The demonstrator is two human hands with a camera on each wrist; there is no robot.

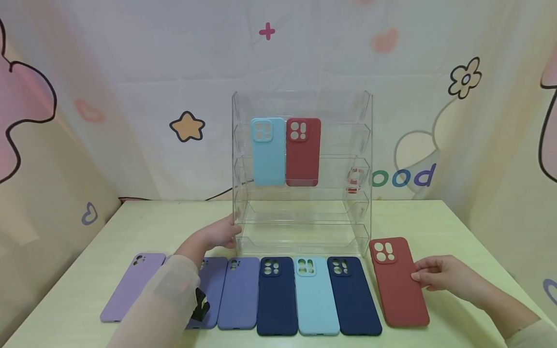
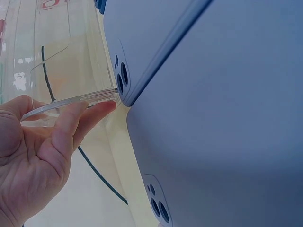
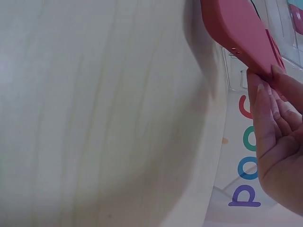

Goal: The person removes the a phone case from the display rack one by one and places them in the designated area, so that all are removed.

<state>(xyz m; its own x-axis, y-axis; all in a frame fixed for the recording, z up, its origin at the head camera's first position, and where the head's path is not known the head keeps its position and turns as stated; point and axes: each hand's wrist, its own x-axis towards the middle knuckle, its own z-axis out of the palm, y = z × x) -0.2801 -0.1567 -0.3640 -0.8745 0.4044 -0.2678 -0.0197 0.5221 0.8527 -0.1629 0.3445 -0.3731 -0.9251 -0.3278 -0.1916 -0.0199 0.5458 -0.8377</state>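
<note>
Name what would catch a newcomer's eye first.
Likely the clear central rack, showing a light-blue case beside a red case. In front lies a row of purple, navy and light-blue cases. At its right, the right hand pinches a second red case; the left hand grips the rack's left side.

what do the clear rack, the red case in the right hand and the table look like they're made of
Clear rack: probably acrylic or similar plastic, glossy; the backdrop shows through and its edges catch light.
Red case: likely silicone or soft plastic, matte; even colour, no sharp glare.
Table: wood or wood-look laminate, hard to tell; pale with faint grain-like streaks.
</note>
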